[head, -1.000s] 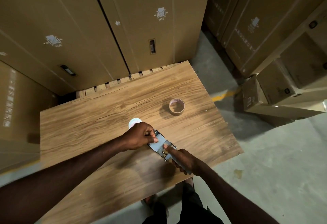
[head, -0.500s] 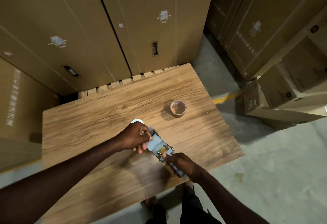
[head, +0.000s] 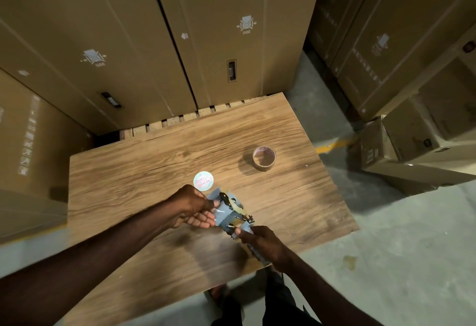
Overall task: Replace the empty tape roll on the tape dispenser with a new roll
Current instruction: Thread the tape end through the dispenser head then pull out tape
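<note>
I hold a blue-grey tape dispenser (head: 228, 213) above the near half of the wooden table (head: 144, 184). My right hand (head: 262, 244) grips its handle. My left hand (head: 194, 208) pinches the dispenser's front end, where a clear tape roll sits in the frame. An empty brown cardboard tape core (head: 264, 158) stands on the table to the far right of my hands. A round white label disc (head: 203, 180) lies flat on the table just beyond my left hand.
Tall cardboard cartons (head: 159, 42) stand against the table's far edge, with a wooden pallet edge (head: 180, 120) under them. More cartons (head: 417, 129) are stacked on the concrete floor to the right. My feet show below the table's near edge.
The dispenser has been lifted and tilted, so its roll side faces up. My left hand has slid off the white disc, which now shows in full. The brown core has not moved.
</note>
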